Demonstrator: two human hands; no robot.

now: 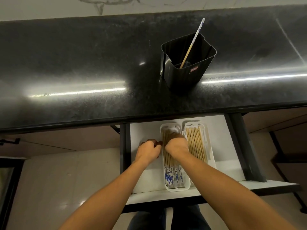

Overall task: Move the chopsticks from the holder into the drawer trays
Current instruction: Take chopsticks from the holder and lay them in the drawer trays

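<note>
Under black counter [83, 63], right hand [177, 146] rests on chopsticks [167, 161] in tray [177, 190], left hand [148, 151] curled alongside; grips unclear.

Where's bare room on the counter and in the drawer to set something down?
Counter: wide stretch left of the holder, shorter one to its right. Drawer: bare floor right of the right tray; the strip left of the left tray holds the left hand. Crowded: both trays hold chopsticks, right hand over the left one.

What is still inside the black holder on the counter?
One chopstick with a blue-and-white top leans in the holder, sticking out past the far rim. The near wall hides its tip and the floor there.
</note>
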